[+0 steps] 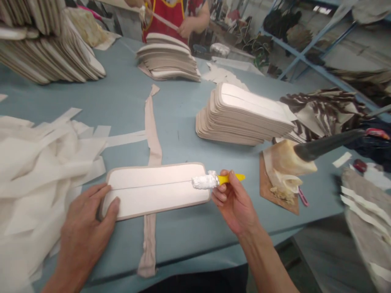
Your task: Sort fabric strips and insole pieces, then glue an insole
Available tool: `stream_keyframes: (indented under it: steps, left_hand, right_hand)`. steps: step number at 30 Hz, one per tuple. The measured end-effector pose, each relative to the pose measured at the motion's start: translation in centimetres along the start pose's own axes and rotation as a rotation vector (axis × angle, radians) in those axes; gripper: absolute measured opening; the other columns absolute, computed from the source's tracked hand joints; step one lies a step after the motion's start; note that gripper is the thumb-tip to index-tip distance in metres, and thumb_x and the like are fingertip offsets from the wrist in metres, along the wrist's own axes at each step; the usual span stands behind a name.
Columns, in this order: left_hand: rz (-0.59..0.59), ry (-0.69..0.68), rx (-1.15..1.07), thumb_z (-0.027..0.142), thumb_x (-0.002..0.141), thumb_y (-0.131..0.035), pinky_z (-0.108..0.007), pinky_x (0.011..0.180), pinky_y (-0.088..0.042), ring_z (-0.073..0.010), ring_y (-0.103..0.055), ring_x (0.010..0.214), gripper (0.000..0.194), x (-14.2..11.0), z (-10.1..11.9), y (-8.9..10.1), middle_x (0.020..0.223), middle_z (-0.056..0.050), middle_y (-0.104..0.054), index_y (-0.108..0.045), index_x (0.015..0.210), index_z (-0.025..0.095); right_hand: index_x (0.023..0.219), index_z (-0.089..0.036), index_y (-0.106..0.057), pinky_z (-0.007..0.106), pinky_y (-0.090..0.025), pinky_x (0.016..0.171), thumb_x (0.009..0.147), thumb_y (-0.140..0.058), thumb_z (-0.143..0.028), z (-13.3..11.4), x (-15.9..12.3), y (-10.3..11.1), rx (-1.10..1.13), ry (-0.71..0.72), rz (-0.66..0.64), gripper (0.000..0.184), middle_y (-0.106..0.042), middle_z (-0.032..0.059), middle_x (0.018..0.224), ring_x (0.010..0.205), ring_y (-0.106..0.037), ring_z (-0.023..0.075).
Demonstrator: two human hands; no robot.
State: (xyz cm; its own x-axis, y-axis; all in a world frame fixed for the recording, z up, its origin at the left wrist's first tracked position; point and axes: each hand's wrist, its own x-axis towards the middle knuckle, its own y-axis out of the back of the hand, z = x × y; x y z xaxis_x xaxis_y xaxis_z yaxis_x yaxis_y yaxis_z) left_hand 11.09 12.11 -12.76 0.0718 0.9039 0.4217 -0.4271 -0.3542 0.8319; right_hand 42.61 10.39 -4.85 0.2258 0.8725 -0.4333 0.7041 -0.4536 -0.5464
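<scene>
A long white panel (159,191) with rounded corners, a beige edge and a dark line along its middle lies flat before me. Under it runs a beige fabric strip (154,134), its ends showing above and below. My left hand (88,219) rests at the panel's left end, thumb on top and fingers spread along the edge. With my right hand (233,199) I grip a brush (232,178) by its yellow handle. The brush's head, coated in white, lies over the panel's right end; whether it touches the surface I cannot tell.
Loose white strips (45,175) heap at the left. A stack of similar panels (244,118) stands beyond the right hand, near a glue-crusted container (284,156) with a dark handle on a brown board (263,179). More stacks (169,59) stand farther back, where a person in a red apron (166,16) works.
</scene>
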Motion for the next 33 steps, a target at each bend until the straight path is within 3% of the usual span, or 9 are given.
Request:
stream_keyframes:
  steps: [4,8,14,17,21,33]
  left_hand:
    - [0.0,0.077,-0.015,0.045,0.103,-0.049,-0.055,0.112,-0.051,-0.0356,-0.065,0.125,0.037,-0.5,-0.2,0.3,0.126,-0.016,-0.072,-0.065,0.124,0.019]
    - [-0.066,0.074,-0.075,0.033,0.105,-0.049,-0.052,0.116,-0.049,-0.0326,-0.062,0.131,0.031,-0.8,-0.4,1.0,0.128,-0.015,-0.072,-0.064,0.126,0.016]
    - [-0.07,0.046,-0.146,0.021,0.105,-0.049,-0.048,0.117,-0.049,-0.0295,-0.06,0.133,0.034,-1.5,-0.7,1.7,0.137,-0.022,-0.065,-0.058,0.134,0.007]
    - [-0.051,0.035,-0.125,0.018,0.103,-0.053,-0.052,0.117,-0.049,-0.0332,-0.058,0.135,0.03,-1.7,-0.8,1.6,0.135,-0.021,-0.066,-0.06,0.13,0.008]
    - [-0.044,0.044,-0.066,0.018,0.101,-0.058,-0.058,0.115,-0.049,-0.0395,-0.055,0.136,0.022,-1.8,-0.8,1.5,0.132,-0.019,-0.068,-0.064,0.121,0.01]
    - [-0.072,0.12,-0.06,0.019,0.099,-0.055,-0.059,0.115,-0.048,-0.0399,-0.055,0.137,0.022,-1.5,-0.5,1.4,0.132,-0.016,-0.069,-0.063,0.119,0.014]
  right_hand:
    - [0.084,-0.022,-0.069,0.015,-0.034,0.042,0.064,-0.094,-0.058,1.4,0.3,-0.8,-0.162,0.047,0.016,0.048,-0.054,-0.0074,0.058,0.046,-0.041,0.0052]
    - [0.084,-0.021,-0.073,0.018,-0.039,0.043,0.075,-0.088,-0.059,3.2,0.4,-2.3,-0.431,0.202,-0.016,0.042,-0.057,-0.0043,0.058,0.049,-0.048,0.0085]
    - [0.086,-0.02,-0.074,0.022,-0.044,0.048,0.09,-0.076,-0.054,6.1,0.6,-6.7,-0.76,0.36,-0.165,0.035,-0.061,-0.002,0.06,0.051,-0.052,0.0103]
    - [0.083,-0.02,-0.074,0.023,-0.045,0.05,0.092,-0.073,-0.047,7.6,0.8,-8.8,-0.884,0.439,-0.226,0.029,-0.064,-0.0013,0.062,0.053,-0.054,0.011]
    - [0.084,-0.02,-0.074,0.023,-0.045,0.051,0.094,-0.07,-0.038,9.5,1.0,-10.7,-0.975,0.478,-0.259,0.021,-0.065,-0.0018,0.063,0.054,-0.056,0.0108]
    - [0.082,-0.021,-0.072,0.024,-0.046,0.049,0.092,-0.067,-0.033,12.0,1.3,-12.5,-1.079,0.538,-0.274,0.016,-0.066,-0.0013,0.064,0.056,-0.06,0.0123]
